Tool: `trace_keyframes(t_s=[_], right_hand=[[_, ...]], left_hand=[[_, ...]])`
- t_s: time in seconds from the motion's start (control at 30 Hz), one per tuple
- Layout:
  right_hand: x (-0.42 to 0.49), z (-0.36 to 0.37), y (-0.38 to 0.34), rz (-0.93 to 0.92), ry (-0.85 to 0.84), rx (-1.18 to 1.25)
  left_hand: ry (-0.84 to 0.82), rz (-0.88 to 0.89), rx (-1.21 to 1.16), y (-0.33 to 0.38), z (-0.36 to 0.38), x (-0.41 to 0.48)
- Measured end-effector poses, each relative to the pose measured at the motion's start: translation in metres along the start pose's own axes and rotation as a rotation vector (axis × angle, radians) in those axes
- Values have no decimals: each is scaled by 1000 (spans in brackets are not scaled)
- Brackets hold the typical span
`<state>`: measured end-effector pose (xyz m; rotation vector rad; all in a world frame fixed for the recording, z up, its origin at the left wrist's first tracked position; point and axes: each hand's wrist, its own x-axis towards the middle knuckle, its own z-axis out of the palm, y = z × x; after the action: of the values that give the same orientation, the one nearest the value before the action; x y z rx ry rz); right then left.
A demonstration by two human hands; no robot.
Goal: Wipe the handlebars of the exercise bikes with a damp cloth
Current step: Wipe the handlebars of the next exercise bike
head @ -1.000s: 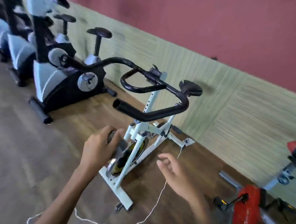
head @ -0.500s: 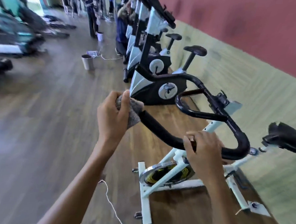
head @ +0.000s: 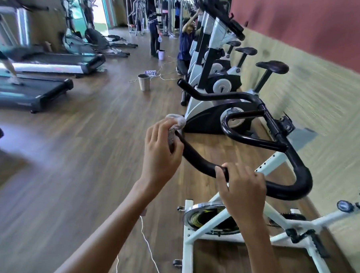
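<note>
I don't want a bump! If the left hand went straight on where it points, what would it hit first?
Probably the next bike's black base, beyond the cloth the left hand grips; depth is unclear.

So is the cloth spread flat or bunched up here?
Bunched. The left hand grips the cloth as a wad wrapped around the end of the handlebar.

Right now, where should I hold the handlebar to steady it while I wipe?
Hold the handlebar on its near bar just before the bend, from above, curling over it, as your right hand does. The tube is round and roughly level there, clear of the cloth at its end.
</note>
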<state>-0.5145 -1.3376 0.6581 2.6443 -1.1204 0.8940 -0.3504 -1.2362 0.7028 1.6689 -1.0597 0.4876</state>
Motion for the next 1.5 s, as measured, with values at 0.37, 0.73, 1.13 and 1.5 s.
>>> trace_keyframes(t_s=[0.37, 0.73, 1.13, 1.5], right_hand=[[-1, 4, 6, -28, 9, 27], [0, 9, 3, -37, 68, -2], [-1, 5, 3, -4, -7, 43], [1, 5, -2, 12, -6, 36]], left_hand=[[161, 136, -16, -11, 25, -12], [-264, 175, 34, -10, -7, 23], [-194, -334, -559, -18, 6, 33], [-229, -389, -411, 2, 3, 41]])
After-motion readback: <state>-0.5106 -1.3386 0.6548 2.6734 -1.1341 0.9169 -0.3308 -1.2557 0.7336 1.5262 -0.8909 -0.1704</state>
